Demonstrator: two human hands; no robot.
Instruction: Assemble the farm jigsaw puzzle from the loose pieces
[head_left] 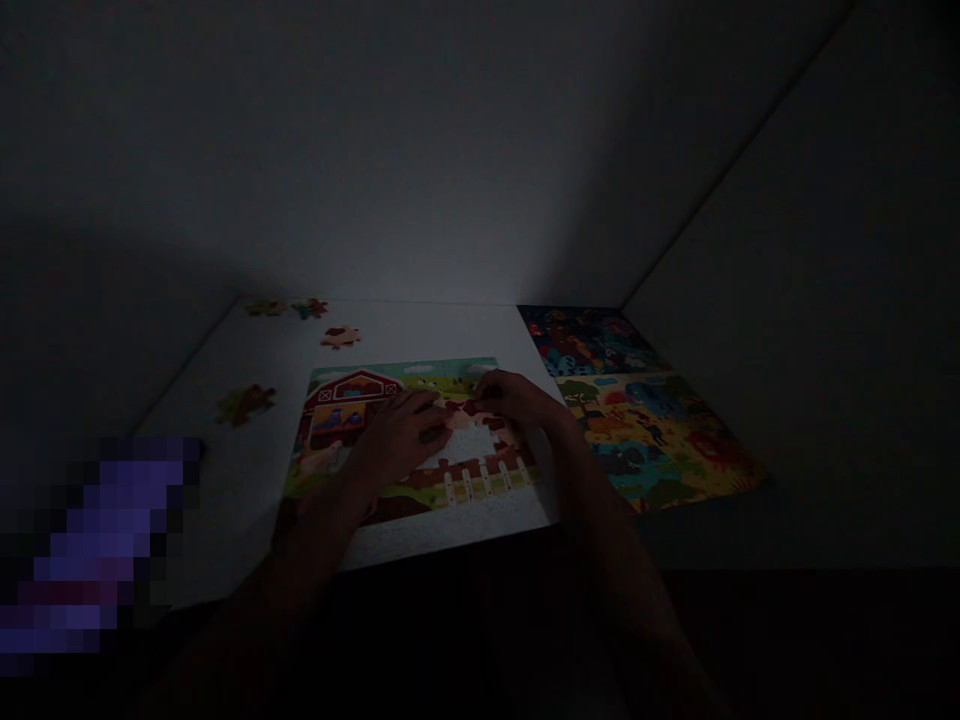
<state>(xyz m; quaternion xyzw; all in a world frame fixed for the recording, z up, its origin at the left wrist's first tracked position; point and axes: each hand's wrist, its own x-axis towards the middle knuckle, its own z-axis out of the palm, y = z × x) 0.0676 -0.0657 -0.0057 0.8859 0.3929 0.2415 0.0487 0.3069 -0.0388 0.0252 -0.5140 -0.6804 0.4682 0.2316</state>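
Resting left hand (401, 432) on farm puzzle (360, 400); right hand (517, 400) touching too

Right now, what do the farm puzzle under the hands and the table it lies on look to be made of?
The farm puzzle looks like printed cardboard with a matte face: flat, thin, bright barn and fence art, and the loose pieces have cut knob edges. The table seems a smooth white laminate or painted board, though the dim light leaves that open. Both the left hand and right hand rest on the puzzle.
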